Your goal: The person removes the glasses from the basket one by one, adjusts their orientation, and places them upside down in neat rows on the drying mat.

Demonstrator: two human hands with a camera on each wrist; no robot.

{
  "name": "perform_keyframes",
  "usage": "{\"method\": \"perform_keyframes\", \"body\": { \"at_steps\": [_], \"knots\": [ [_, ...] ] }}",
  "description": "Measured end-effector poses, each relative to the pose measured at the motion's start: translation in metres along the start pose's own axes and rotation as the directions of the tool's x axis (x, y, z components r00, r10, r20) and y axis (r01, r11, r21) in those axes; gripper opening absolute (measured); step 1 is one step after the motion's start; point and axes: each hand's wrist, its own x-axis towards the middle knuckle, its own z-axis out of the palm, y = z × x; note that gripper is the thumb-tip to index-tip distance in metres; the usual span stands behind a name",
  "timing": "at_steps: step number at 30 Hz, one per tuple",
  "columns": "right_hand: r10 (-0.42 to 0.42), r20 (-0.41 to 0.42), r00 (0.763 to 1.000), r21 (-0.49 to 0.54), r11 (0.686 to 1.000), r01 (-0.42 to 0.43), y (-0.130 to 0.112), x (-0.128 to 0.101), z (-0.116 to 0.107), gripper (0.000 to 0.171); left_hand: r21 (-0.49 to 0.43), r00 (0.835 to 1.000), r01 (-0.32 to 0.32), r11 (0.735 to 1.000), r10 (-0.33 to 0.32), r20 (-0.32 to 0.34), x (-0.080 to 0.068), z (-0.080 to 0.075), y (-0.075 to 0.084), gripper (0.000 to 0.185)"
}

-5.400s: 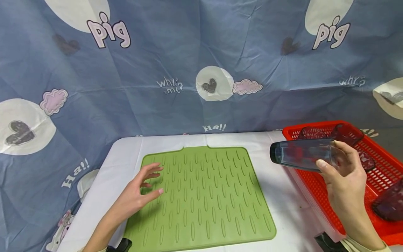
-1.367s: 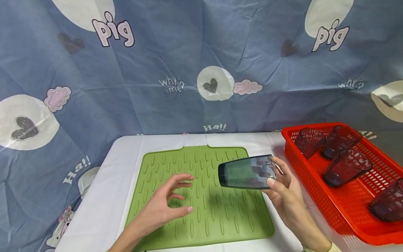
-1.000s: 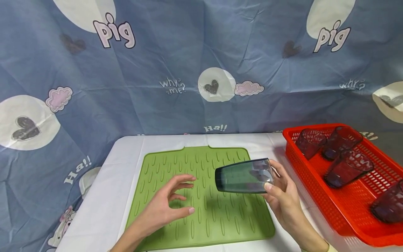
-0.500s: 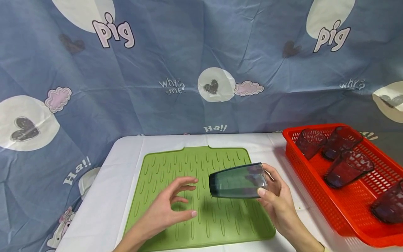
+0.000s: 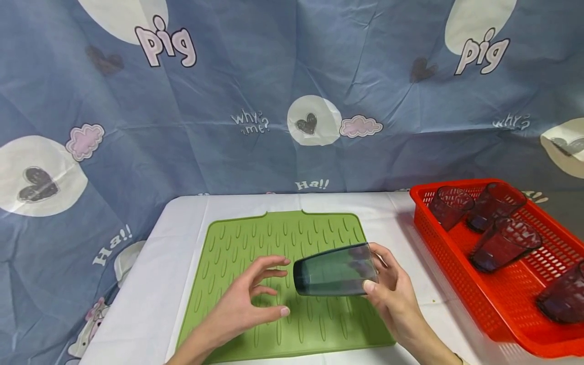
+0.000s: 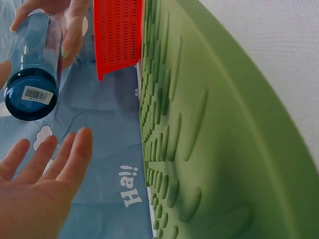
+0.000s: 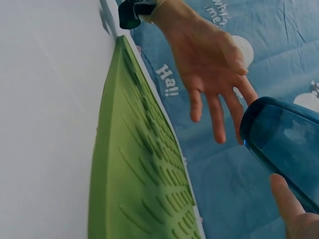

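My right hand (image 5: 393, 291) grips a blue-grey glass tumbler (image 5: 335, 271) near its rim. The tumbler lies on its side in the air above the green ridged mat (image 5: 283, 334), its dark base pointing left. A barcode sticker (image 6: 37, 95) shows on that base in the left wrist view. Just left of the base is my left hand (image 5: 242, 299), fingers spread and thumb apart, holding nothing. A small gap lies between its fingers and the tumbler in the head view. In the right wrist view, only a finger of my right hand (image 7: 294, 211) shows beside the tumbler.
At the right stands a red perforated basket (image 5: 461, 274) with several tinted tumblers inside, among them a tilted tumbler (image 5: 504, 246). A white cloth (image 5: 169, 238) covers the table. A blue printed curtain (image 5: 219, 167) hangs behind it.
My right hand has brought the tumbler leftward from over the basket to above the mat, and lowered it a little. My left hand has moved right, toward the tumbler's base.
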Motion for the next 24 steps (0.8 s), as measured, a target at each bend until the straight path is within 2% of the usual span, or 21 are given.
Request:
{"method": "perform_keyframes", "body": {
  "at_steps": [7,12,17,24],
  "knots": [
    [0.035,0.050,0.998,-0.003,0.999,-0.035,0.005,-0.003,0.004,0.057,-0.121,0.999,-0.007,0.993,0.012,0.042,0.000,0.006,-0.002,0.074],
    [0.052,0.070,0.996,0.009,0.999,-0.053,0.009,-0.007,0.009,0.057,-0.191,0.998,0.017,0.981,-0.006,0.055,-0.001,0.010,-0.002,0.075],
    [0.075,0.072,0.995,0.026,0.997,-0.077,0.013,-0.010,0.013,0.056,-0.219,0.998,0.040,0.975,-0.027,0.062,-0.002,0.014,-0.002,0.076],
    [0.086,0.084,0.993,0.076,0.993,-0.092,0.016,-0.011,0.015,0.056,-0.201,0.995,0.093,0.975,-0.086,0.044,-0.002,0.019,-0.002,0.080]
  ]
}}
